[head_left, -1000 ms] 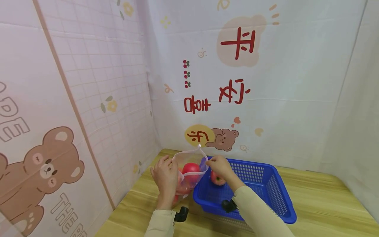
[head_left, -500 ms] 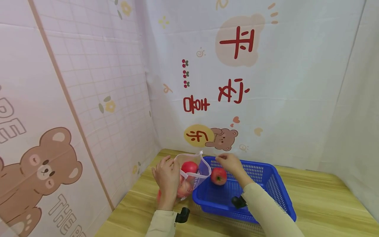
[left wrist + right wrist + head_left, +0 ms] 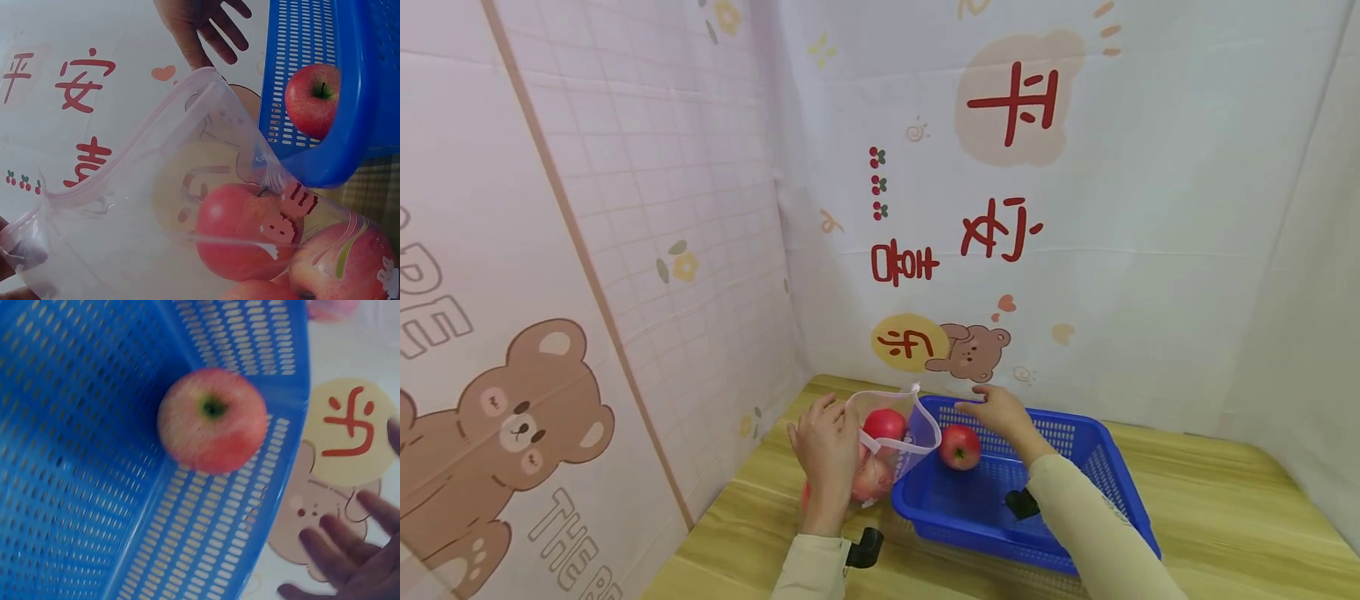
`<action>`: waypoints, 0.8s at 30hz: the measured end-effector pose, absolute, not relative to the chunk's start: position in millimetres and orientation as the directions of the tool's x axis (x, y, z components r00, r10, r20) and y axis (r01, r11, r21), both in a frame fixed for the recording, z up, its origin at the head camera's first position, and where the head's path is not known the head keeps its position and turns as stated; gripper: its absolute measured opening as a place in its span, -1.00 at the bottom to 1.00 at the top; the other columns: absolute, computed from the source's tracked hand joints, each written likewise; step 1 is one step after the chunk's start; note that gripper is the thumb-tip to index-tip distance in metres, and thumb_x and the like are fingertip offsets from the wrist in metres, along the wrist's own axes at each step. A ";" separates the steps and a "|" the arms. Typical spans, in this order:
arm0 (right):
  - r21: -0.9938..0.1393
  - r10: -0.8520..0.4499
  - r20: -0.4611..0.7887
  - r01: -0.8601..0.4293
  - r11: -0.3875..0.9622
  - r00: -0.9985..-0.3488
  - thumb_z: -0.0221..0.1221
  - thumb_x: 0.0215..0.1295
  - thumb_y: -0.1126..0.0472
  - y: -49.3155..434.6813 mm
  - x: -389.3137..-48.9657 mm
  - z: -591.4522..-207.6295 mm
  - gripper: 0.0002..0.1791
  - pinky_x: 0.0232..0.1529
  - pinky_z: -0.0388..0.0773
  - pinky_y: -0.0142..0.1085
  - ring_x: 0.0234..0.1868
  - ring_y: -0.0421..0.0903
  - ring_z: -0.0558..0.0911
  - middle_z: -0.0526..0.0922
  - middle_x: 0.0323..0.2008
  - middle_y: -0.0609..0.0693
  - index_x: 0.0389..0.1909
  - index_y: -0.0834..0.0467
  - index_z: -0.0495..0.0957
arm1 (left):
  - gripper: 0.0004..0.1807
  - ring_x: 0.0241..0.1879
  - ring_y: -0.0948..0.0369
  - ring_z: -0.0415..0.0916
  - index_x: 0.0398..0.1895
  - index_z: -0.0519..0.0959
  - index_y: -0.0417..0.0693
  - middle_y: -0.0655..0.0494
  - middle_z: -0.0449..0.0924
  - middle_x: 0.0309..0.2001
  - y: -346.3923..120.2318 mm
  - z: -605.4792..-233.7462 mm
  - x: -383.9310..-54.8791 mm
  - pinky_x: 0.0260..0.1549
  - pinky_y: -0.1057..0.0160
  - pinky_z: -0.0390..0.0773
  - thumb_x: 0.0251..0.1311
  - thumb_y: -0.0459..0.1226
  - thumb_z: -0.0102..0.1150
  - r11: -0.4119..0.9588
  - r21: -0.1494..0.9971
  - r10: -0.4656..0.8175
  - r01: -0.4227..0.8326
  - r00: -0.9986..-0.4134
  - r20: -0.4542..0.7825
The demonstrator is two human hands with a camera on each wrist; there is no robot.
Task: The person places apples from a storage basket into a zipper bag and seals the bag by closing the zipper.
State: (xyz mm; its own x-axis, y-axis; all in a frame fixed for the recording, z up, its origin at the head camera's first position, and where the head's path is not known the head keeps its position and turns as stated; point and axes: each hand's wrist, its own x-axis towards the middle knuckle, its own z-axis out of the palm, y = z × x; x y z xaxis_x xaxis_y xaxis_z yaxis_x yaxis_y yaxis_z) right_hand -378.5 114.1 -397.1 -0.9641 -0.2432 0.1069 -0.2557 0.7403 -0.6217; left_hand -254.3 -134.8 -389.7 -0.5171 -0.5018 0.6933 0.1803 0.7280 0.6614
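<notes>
My left hand [image 3: 827, 446] grips the rim of a clear plastic zip bag [image 3: 119, 231] with a pale pink edge, its mouth spread. Several red apples [image 3: 244, 234] lie inside the bag; some are partly hidden behind my hand in the head view. To the right stands a blue plastic basket [image 3: 992, 521] with slotted walls. One red apple [image 3: 212, 428] sits in its far left corner, stem showing. Over the basket's back rim hovers my right hand [image 3: 1006, 417], fingers spread, holding nothing and apart from that apple.
The wood-grain table [image 3: 1210, 500] bears the bag and basket. A printed cloth [image 3: 1135, 250] with bears and red characters hangs close behind them, and a second panel [image 3: 647, 217] rises on the left.
My right hand has let go of the bag's rim and moved right, over the basket, its fingers spreading. My left hand stays on the bag.
</notes>
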 end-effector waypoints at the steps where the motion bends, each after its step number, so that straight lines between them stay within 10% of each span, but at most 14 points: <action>1: -0.619 -0.258 0.105 -0.266 0.739 -0.960 0.26 0.28 -0.14 115.3 -381.5 -399.4 -0.21 0.17 0.41 0.20 0.24 0.34 0.45 0.45 0.24 0.41 0.33 0.34 0.38 | -0.77 -0.05 -0.16 0.59 -0.40 0.80 -0.14 -0.03 0.72 -0.09 -134.7 -389.6 -254.0 0.18 -0.50 0.02 0.21 -0.20 0.25 0.727 0.662 -0.501 0.183 -0.518 0.693; 24: -0.655 -0.448 -0.009 -0.333 0.678 -0.894 0.41 0.14 0.03 134.9 -405.6 -467.7 -0.21 0.21 0.34 0.21 0.22 0.32 0.46 0.51 0.19 0.34 0.29 0.38 0.41 | -0.79 -0.07 -0.16 0.61 -0.40 0.80 -0.15 -0.06 0.72 -0.12 -134.5 -390.9 -254.0 0.17 -0.51 0.04 0.18 -0.23 0.24 0.746 0.640 -0.489 0.183 -0.502 0.714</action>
